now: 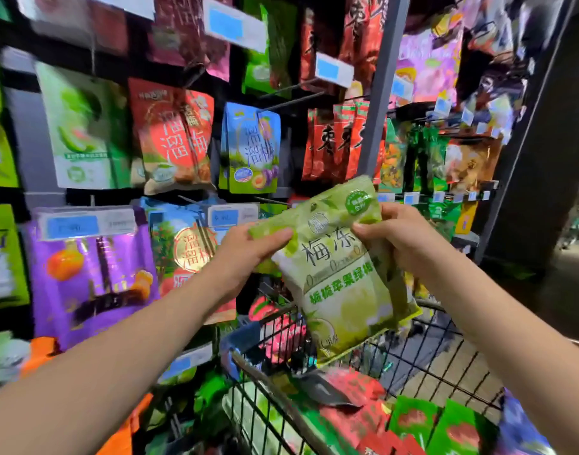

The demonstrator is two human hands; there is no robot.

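Green bag up over the cart!
Left hand and right hand pinch the green snack bag at its top corners; it hangs below both grips above the cart.

Location type: retail shop, snack aisle. Indicators: sealed snack packets hang in rows on metal display hooks. Blue price labels are fixed in front of the rows. A wire shopping cart holds further packets.

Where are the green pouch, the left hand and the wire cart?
green pouch (340, 274), head view, middle of front face
left hand (245, 254), head view, back of hand
wire cart (268, 390), head view, left rim bar
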